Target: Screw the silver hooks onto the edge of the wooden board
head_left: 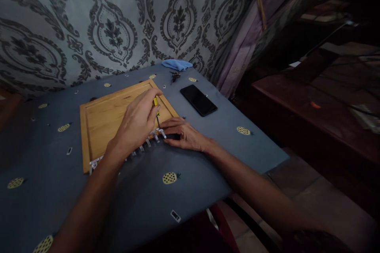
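My left hand [137, 116] is closed round the handle of a screwdriver [156, 102] with a yellow grip. The shaft points down to the end of a silver metal hook rail [154, 133]. Several hooks stick out toward me from that rail, along the near edge of a framed wooden board [103, 118] lying on the table. My left wrist hides the middle of the rail. At the board's near right corner, my right hand [188, 134] has fingers and thumb closed about the rail's end hook; their exact contact is hard to make out.
A black phone [198, 100] lies right of the board on the blue pineapple-print tablecloth [204, 170]. Behind it are a small dark object [175, 75] and a blue cloth [177, 64] by the patterned wall. A dark red surface [314, 102] stands to the right, past the table's edge.
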Action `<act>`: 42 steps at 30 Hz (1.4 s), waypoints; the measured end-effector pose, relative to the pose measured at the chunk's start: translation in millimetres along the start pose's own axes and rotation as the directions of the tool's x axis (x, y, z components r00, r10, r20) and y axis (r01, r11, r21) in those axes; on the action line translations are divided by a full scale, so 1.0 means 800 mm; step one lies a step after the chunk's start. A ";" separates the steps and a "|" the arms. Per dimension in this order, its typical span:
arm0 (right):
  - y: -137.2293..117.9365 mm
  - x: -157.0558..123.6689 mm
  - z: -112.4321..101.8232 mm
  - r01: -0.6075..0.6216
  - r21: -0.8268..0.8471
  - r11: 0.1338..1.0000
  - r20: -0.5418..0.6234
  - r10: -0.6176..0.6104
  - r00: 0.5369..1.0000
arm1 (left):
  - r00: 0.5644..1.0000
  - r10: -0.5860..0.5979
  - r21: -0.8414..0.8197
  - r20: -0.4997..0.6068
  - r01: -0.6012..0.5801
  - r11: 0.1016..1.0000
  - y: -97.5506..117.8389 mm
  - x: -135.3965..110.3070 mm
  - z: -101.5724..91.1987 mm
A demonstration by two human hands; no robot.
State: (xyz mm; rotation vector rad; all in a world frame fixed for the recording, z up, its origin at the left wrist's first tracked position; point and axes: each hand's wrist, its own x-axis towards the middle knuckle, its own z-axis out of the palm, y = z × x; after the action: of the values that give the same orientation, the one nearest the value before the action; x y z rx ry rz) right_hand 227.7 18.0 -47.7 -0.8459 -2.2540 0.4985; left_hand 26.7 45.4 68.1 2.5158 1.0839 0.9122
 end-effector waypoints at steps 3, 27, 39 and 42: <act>0.001 0.000 0.001 -0.005 0.001 1.000 0.005 0.005 1.000 | 1.000 -0.004 -0.003 0.012 0.004 1.000 0.000 0.000 0.002; -0.001 0.000 0.000 -0.015 0.002 1.000 0.034 0.015 0.999 | 0.998 -0.025 0.016 -0.056 0.026 1.000 0.001 -0.001 0.010; -0.003 0.001 -0.001 -0.013 0.004 1.000 0.032 0.013 0.999 | 0.999 -0.035 -0.002 0.031 0.035 0.999 0.005 -0.002 0.009; -0.004 0.001 -0.002 -0.012 0.004 1.000 0.029 0.012 1.000 | 0.998 -0.022 -0.007 0.053 0.022 1.000 0.004 -0.002 0.009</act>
State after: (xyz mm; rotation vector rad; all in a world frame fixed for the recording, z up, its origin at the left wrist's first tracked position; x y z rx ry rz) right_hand 227.0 16.7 -45.0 -0.8561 -2.2743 0.5242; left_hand 32.2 42.3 62.9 2.5022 1.0883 0.8377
